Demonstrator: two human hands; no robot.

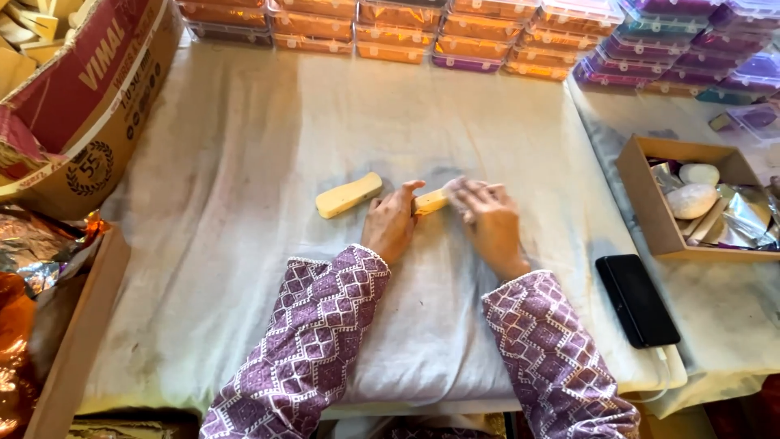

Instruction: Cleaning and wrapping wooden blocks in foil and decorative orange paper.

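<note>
Both hands rest on a white cloth-covered table [244, 268] at its middle. My left hand [392, 221] presses down on one end of a yellow oblong bar [431, 202] lying between the hands. My right hand [487, 221] covers the bar's other end and holds a small pale cloth or wad [457, 190] against it. A second yellow bar [348, 195] lies loose on the cloth just left of my left hand, not touched. Both sleeves are purple with a white pattern.
Stacked orange and purple lidded boxes [455, 36] line the far edge. A big cardboard carton [73, 106] stands at the left, foil wrappers [32, 252] below it. At right, a small open box [650, 203] with white lumps and foil, and a black phone [637, 299] on a cable.
</note>
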